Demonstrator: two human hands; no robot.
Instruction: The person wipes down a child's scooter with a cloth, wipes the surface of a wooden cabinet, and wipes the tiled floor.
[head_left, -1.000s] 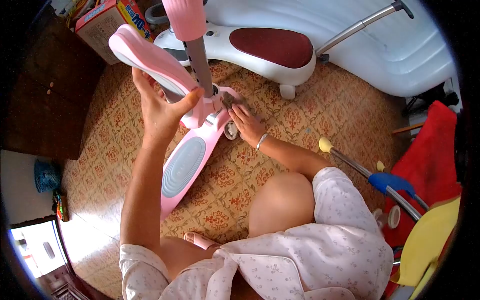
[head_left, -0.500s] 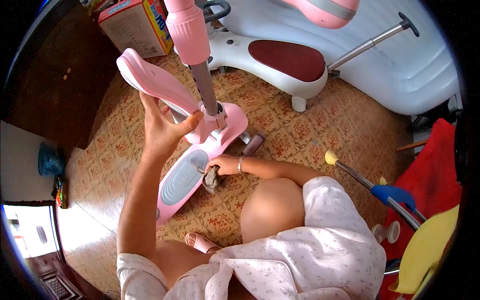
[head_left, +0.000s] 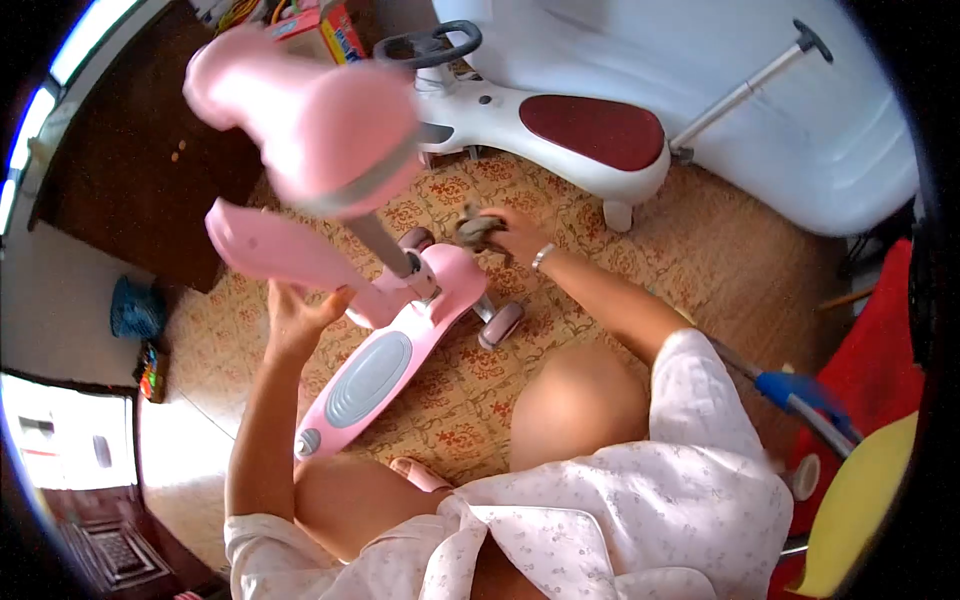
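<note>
Carried from beside the deck to beyond the front end of the scooter: crumpled grey-brown cloth point(head_left: 480, 235)

Compared with the earlier frame, reaches farther forward with the right hand point(head_left: 520, 237), off the oval grey foot pad point(head_left: 370, 380) and out near the far front wheel point(head_left: 417, 238). Keeps the left hand point(head_left: 298, 325) at the lower edge of the curved pink plastic seat point(head_left: 300, 260). Stands upright on the patterned brown floor point(head_left: 460, 380), as for the pink three-wheeled plastic scooter point(head_left: 455, 275), just in front of the knees and near a white ride-on car with a dark red seat point(head_left: 590, 130).

On the left, grasps the seat edge between thumb and fingers, spread moderately apart, with some fingertips hidden behind. On the right, bunches the cloth in loosely closed fingers, too blurred to tell exactly how tightly.

Looks stiff and smooth, perhaps slightly slippery if damp, and probably light enough to steady one-handed. Best to hold by the seat edge or the grey metal post point(head_left: 378, 243). Seems soft and limp, in the cloth's case; best to pinch in a wad.
</note>
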